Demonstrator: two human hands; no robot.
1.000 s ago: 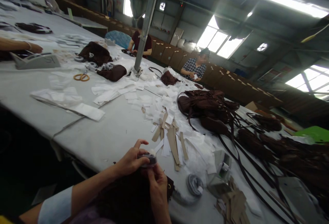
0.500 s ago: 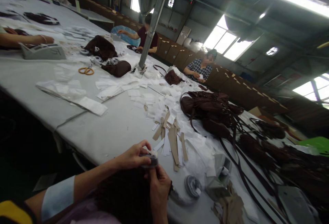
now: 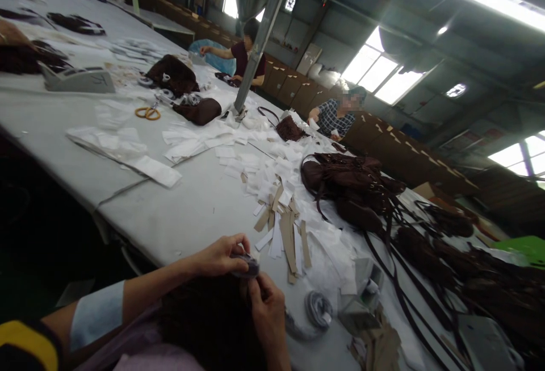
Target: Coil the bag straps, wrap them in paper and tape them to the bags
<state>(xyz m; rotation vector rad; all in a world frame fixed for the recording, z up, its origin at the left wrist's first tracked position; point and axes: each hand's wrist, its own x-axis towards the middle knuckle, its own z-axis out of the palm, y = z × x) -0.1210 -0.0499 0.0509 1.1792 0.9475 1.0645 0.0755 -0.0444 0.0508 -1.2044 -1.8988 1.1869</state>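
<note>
My left hand (image 3: pixel 222 254) grips a small grey roll (image 3: pixel 247 266), thumb and fingers closed around it. Just below and to the right, my right hand (image 3: pixel 269 308) has thumb and forefinger pinched together by the lower edge of that roll. What sits in this pinch is too small and dark to make out. Under both hands lies a dark brown, furry-looking piece (image 3: pixel 208 322) on my lap. A similar grey coil (image 3: pixel 319 308) rests on the table to the right of my right hand.
White and tan strips (image 3: pixel 289 240) are strewn over the table (image 3: pixel 200 217). Dark brown bags (image 3: pixel 349 183) with long straps are piled at right. Orange-handled scissors (image 3: pixel 147 113), a tape dispenser (image 3: pixel 80 79) and a metal post (image 3: pixel 264 36) stand farther off. Co-workers sit across the table.
My right hand has shifted slightly right and down from the roll, which has tilted a little in my left hand. At far left, a co-worker's arm has moved back from the tape dispenser.
</note>
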